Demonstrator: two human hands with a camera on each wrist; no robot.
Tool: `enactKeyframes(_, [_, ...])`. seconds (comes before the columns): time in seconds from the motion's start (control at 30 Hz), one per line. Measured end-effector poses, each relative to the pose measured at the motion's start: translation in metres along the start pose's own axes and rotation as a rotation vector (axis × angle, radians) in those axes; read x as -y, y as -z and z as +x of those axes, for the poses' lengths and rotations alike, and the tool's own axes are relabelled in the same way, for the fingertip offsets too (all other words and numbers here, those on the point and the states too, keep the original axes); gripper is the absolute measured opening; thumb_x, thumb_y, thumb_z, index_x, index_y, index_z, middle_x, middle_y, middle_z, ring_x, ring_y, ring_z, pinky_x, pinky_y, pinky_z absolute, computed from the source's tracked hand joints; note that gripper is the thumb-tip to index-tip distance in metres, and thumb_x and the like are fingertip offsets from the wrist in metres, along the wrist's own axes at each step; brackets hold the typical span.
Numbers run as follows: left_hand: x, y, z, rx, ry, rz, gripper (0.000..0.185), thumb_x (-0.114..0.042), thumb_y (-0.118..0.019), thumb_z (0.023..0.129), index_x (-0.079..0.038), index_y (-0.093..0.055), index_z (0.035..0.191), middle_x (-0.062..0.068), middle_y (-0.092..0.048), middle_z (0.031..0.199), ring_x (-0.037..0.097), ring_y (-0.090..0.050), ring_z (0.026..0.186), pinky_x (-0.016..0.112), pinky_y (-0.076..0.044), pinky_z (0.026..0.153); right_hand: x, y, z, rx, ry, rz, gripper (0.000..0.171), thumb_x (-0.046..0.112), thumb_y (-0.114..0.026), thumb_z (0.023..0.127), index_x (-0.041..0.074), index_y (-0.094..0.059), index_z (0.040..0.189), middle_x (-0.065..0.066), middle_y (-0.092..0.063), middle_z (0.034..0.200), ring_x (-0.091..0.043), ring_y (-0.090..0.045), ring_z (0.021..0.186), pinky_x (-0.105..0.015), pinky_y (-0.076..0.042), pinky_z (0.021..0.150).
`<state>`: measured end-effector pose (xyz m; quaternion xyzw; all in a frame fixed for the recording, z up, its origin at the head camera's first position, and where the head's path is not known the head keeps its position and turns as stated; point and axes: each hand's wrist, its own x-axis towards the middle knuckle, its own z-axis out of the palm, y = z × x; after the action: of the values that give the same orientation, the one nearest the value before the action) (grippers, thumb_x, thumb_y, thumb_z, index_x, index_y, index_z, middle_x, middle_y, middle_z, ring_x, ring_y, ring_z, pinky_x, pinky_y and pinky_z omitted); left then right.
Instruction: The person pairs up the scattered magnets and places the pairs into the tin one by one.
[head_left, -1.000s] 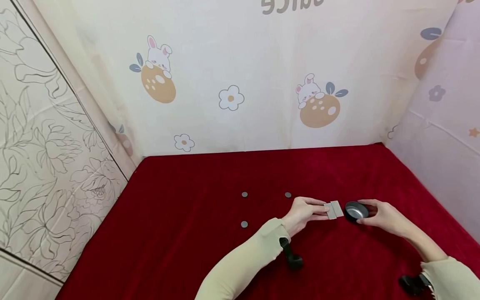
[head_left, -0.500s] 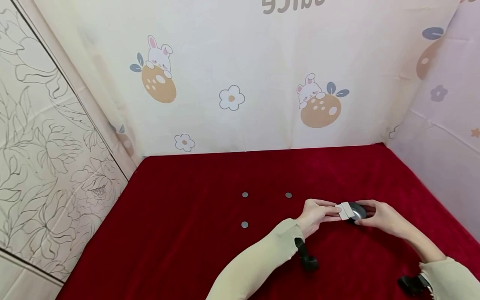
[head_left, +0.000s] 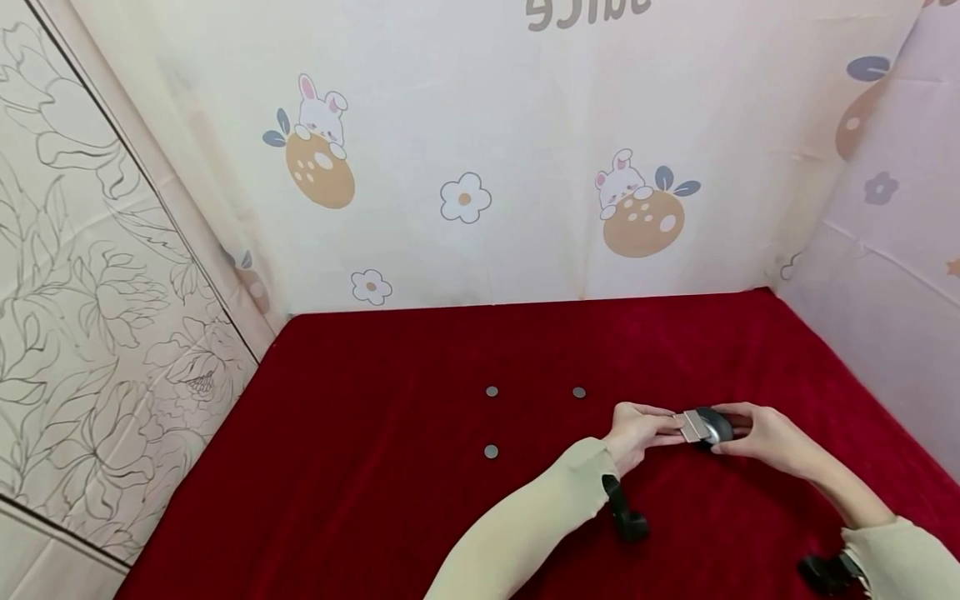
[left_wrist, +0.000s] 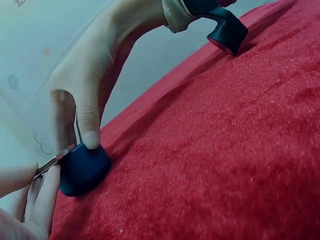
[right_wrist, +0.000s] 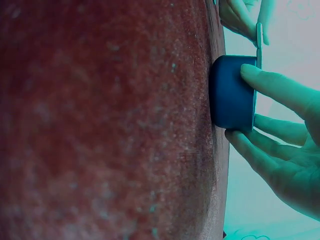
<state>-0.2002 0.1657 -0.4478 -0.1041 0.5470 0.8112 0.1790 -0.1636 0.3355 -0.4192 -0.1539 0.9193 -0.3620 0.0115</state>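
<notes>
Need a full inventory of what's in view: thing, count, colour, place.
round dish: 1, dark, shiny inside, on cloth in right hand
flat plate: 1, pale grey, over dish's left rim
small discs: 3, grey, on cloth left of the hands
velvet cloth: 1, red, under everything
rabbit-print backdrop: count unclear, cream, behind
flower-line panel: 1, off-white, far left
wrist devices: 2, black, at wrists
sleeves: 2, pale green
left hand: 1, bare, pinching plate
right hand: 1, bare, gripping dish

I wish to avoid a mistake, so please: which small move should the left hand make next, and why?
Perhaps the left hand should slide the flat plate slightly further over the dark bowl: the plate covers only part of the opening, while the right hand grips the bowl from the opposite side.
</notes>
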Motion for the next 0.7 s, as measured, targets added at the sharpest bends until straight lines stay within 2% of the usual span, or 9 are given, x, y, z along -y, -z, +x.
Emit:
enactKeyframes(0.27, [0.005,-0.004,0.001,-0.029,-0.019,0.028,0.01,0.016,-0.066,0.067,0.012,-0.066,0.076,0.019,-0.062,0.071,0.034,-0.064,0.068,0.041,-0.051,0.059,0.0,-0.003,0.001,-0.006,0.01,0.006,0.054,0.007,-0.075,0.067,-0.018,-0.05,0.108,-0.025,-0.058,0.096,0.002,-0.057,0.075,-0.017,-0.047,0.059])
enactKeyframes(0.47, [0.013,-0.007,0.002,-0.051,-0.041,0.044,0.008,0.014,-0.068,0.066,0.01,-0.067,0.072,0.016,-0.063,0.069,0.034,-0.064,0.065,0.038,-0.052,0.057,0.002,-0.006,0.003,-0.006,0.017,-0.069,0.054,0.011,-0.077,0.065,-0.016,-0.054,0.105,-0.02,-0.06,0.093,0.0,-0.056,0.073,-0.018,-0.046,0.057])
enactKeyframes(0.7, [0.011,-0.013,-0.001,-0.057,-0.074,0.054,0.01,0.017,-0.066,0.065,0.011,-0.064,0.072,0.017,-0.06,0.067,0.036,-0.063,0.063,0.037,-0.052,0.055,0.001,-0.007,0.004,-0.044,0.044,-0.111,0.052,0.012,-0.079,0.061,-0.012,-0.057,0.101,-0.014,-0.061,0.089,0.001,-0.056,0.071,-0.018,-0.046,0.057])
